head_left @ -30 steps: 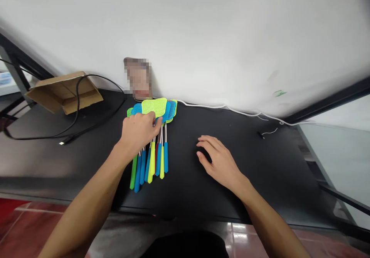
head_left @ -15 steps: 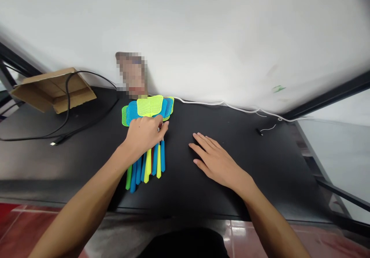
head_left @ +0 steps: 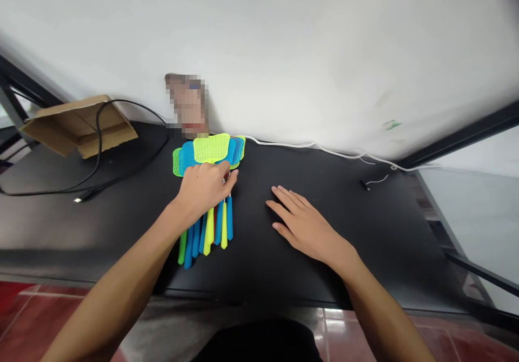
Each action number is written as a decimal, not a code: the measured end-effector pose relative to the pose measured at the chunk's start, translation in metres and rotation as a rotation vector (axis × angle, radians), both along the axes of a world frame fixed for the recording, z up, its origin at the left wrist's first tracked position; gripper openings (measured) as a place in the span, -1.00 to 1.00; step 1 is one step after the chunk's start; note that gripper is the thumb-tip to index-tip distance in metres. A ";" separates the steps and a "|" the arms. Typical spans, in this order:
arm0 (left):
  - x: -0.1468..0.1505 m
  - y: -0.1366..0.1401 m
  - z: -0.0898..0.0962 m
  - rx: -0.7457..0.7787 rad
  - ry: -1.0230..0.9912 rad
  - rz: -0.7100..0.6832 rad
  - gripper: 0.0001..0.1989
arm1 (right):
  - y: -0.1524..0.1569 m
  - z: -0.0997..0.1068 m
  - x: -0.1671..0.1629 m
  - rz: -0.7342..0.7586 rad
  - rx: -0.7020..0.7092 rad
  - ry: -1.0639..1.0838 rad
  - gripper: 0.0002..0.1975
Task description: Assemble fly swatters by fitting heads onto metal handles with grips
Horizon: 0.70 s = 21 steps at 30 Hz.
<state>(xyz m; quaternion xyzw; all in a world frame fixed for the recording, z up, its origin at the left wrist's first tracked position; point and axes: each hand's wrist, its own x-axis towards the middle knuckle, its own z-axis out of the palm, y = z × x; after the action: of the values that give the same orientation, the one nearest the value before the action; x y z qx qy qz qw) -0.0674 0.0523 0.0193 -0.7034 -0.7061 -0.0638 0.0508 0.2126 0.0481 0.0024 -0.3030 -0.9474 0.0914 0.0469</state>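
On the black tabletop lies a fanned pile of fly swatters [head_left: 190, 157] with mesh heads toward the wall and handles toward me, in blue, green, yellow and some red. My left hand [head_left: 205, 183] is closed over their thin necks, just below the top yellow head [head_left: 211, 146]. Its curled fingers hide which swatters they grip. Yellow and blue handles [head_left: 224, 226] stick out beneath the hand. My right hand [head_left: 302, 222] rests flat on the table to the right of the pile, fingers stretched and holding nothing.
An open cardboard box [head_left: 79, 126] sits at the back left, with a black cable [head_left: 98, 135] looping past it. A blurred-out object [head_left: 190, 105] leans on the wall behind the swatters. A white cord [head_left: 279, 144] runs along the wall; a small black connector [head_left: 365, 185] lies at the right.
The whole view shifts very slightly to the right. Both hands and the fly swatters keep their places relative to the table.
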 end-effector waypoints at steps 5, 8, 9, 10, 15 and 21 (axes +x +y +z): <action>0.001 -0.001 0.002 -0.020 -0.011 0.010 -0.59 | 0.000 0.000 0.001 -0.002 -0.004 -0.005 -0.52; 0.002 -0.001 0.003 -0.036 -0.019 0.011 -0.60 | 0.000 0.000 0.000 -0.002 -0.002 -0.012 -0.52; 0.002 -0.001 0.003 -0.038 -0.020 0.010 -0.60 | 0.000 0.001 0.000 -0.001 0.001 -0.016 -0.52; 0.003 0.000 0.003 -0.039 -0.020 0.011 -0.59 | 0.000 0.001 0.000 0.001 0.003 -0.023 -0.52; 0.002 -0.001 0.004 -0.044 -0.021 0.015 -0.57 | 0.000 0.003 0.000 0.002 -0.001 -0.029 -0.52; 0.002 -0.001 0.005 -0.044 -0.017 0.014 -0.57 | 0.001 0.003 0.000 -0.001 -0.013 -0.013 -0.52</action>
<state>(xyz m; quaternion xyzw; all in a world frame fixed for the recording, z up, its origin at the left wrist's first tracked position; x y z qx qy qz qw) -0.0651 0.0510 0.0240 -0.6989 -0.7125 -0.0541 0.0299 0.2128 0.0486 0.0056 -0.3042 -0.9470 0.0957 0.0389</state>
